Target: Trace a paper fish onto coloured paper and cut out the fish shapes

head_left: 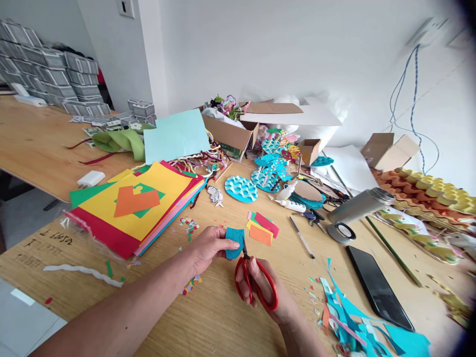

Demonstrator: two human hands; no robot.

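Note:
My left hand (214, 245) pinches a small piece of blue paper (234, 237) between thumb and fingers; dark drawn lines show on it. In my right hand (262, 280) are red-handled scissors (274, 292), fingers through the loops. Their dark blades point up and meet the right edge of the blue paper. Just beyond the scissors lie small cut rectangles of orange paper (260, 234), with yellow, green and red pieces around them. Loose confetti dots (192, 284) are scattered on the table below my left wrist.
Left stands a stack of coloured paper (167, 181). Blue paper scraps (349, 317), a black phone (379, 287), a pen (301, 237) and a steel flask (360, 206) lie right. Behind are a wavy blue disc (241, 189), glue bottles (292, 205) and a cardboard box (232, 131).

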